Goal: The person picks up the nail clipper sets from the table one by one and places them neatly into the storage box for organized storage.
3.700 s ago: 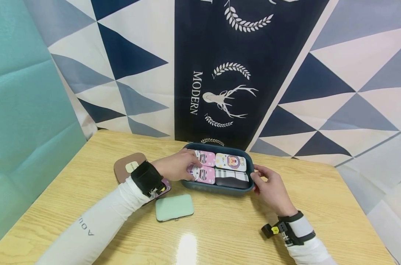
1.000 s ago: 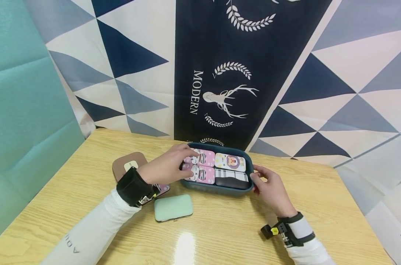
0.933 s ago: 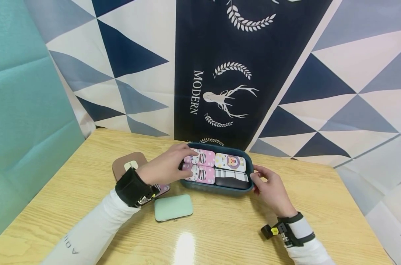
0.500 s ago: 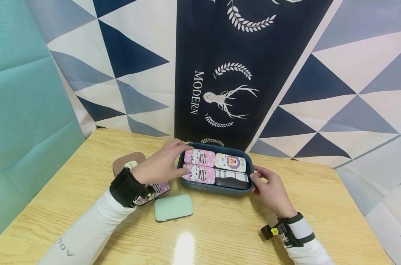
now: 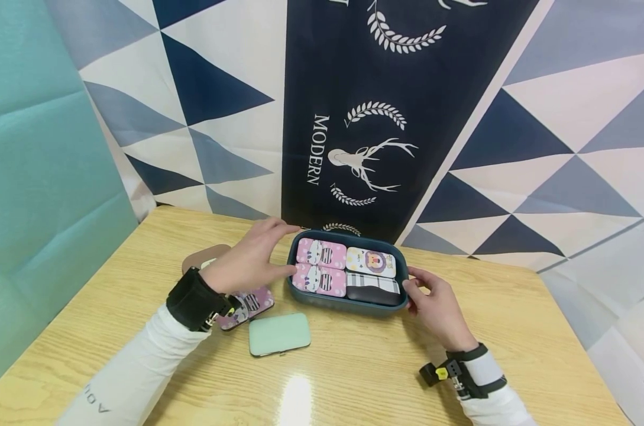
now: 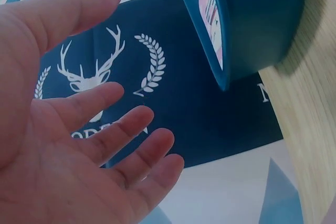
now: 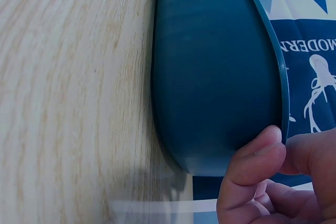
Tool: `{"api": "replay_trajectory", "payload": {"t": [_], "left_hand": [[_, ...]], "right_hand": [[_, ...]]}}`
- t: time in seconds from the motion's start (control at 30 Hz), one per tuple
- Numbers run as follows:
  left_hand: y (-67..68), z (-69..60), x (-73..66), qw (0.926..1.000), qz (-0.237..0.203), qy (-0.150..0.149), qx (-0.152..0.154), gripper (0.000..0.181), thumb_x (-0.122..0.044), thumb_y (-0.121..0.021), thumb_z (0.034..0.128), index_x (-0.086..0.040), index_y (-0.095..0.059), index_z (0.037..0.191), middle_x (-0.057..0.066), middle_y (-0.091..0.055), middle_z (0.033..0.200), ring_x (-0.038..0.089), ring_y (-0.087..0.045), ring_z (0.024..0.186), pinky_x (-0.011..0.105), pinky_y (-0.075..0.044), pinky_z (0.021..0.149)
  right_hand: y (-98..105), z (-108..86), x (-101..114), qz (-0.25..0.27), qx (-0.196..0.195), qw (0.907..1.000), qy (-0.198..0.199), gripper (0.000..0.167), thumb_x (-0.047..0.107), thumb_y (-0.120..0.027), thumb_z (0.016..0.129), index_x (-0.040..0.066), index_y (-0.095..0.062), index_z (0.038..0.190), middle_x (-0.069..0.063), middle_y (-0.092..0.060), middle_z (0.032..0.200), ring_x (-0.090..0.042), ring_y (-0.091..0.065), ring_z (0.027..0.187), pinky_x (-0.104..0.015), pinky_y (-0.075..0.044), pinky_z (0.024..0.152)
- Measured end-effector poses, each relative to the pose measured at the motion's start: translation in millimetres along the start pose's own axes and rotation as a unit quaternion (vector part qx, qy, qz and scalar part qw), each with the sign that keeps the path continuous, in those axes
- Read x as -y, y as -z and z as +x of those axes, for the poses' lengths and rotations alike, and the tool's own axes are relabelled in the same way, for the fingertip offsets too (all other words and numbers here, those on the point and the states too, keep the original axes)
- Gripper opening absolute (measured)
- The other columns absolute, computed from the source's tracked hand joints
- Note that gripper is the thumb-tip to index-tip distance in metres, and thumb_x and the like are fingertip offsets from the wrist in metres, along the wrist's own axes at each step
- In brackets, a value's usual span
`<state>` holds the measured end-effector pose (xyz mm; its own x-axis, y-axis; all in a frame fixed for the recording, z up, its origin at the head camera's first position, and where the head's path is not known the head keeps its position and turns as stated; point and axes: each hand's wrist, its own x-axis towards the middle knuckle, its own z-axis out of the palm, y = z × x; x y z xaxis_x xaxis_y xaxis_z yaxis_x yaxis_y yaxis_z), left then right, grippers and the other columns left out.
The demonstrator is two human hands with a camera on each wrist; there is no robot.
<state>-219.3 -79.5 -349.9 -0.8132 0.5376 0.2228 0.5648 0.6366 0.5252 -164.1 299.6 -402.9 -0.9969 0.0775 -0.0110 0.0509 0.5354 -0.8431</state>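
Observation:
A dark blue oblong box [image 5: 348, 304] stands near the back of the table. Two pink cat-print cases, an upper one [image 5: 320, 253] and a lower one [image 5: 319, 280], fill its left half. On its right lie a white lion-print case [image 5: 371, 262] and a plaid-and-black case [image 5: 373, 289]. My left hand [image 5: 247, 255] is beside the box's left end with fingers spread and holds nothing; in the left wrist view its palm [image 6: 79, 156] shows bare, apart from the box. At the right end, my right hand [image 5: 436, 305] pinches the rim between thumb and finger [image 7: 257, 153].
A mint-green clasp case [image 5: 279, 334] lies in front of the box. Left of it is another pink cat-print case [image 5: 255, 303], partly under my left wrist. A brown case [image 5: 200, 257] lies farther back, partly hidden by that hand. A patterned cloth [image 5: 348, 118] hangs behind the table.
My left hand has lifted off the pink cases and drawn back leftward out of the box, its fingers spreading. The cases stay in place. My right hand keeps its hold on the rim.

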Motion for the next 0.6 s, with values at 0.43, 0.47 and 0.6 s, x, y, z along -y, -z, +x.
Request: {"api": "replay_trajectory", "payload": {"t": [0.43,0.47,0.6], "left_hand": [[8.2,-8.1,17.7,0.9994,0.028,0.012,-0.018,0.082,-0.029,-0.087,0.0879,-0.006,-0.049,0.157,0.016,-0.046,0.152,0.034,-0.043,0.139,0.055,-0.042,0.114],[8.9,-8.8,19.4,0.9993,0.03,0.015,-0.016,0.083,-0.03,-0.087,0.088,-0.006,-0.049,0.157,0.016,-0.045,0.154,0.034,-0.042,0.14,0.056,-0.042,0.114],[11.4,-12.5,24.9,0.999,0.035,0.028,-0.01,0.086,-0.032,-0.087,0.0875,-0.008,-0.046,0.159,0.015,-0.044,0.156,0.033,-0.042,0.141,0.057,-0.043,0.113]], "right_hand": [[0.3,0.6,-1.3,0.0,-0.001,1.0,0.001,0.048,0.017,-0.058,0.11,-0.002,-0.051,0.153,-0.018,-0.058,0.107,-0.02,-0.061,0.069,-0.03,-0.052,0.059],[0.3,0.7,-1.4,0.0,-0.001,1.0,0.001,0.048,0.017,-0.058,0.11,-0.002,-0.051,0.153,-0.018,-0.058,0.107,-0.02,-0.061,0.069,-0.03,-0.052,0.059],[0.2,0.8,-1.8,0.002,0.0,1.0,0.001,0.048,0.017,-0.058,0.11,-0.002,-0.051,0.153,-0.018,-0.057,0.107,-0.02,-0.061,0.069,-0.03,-0.053,0.059]]}}
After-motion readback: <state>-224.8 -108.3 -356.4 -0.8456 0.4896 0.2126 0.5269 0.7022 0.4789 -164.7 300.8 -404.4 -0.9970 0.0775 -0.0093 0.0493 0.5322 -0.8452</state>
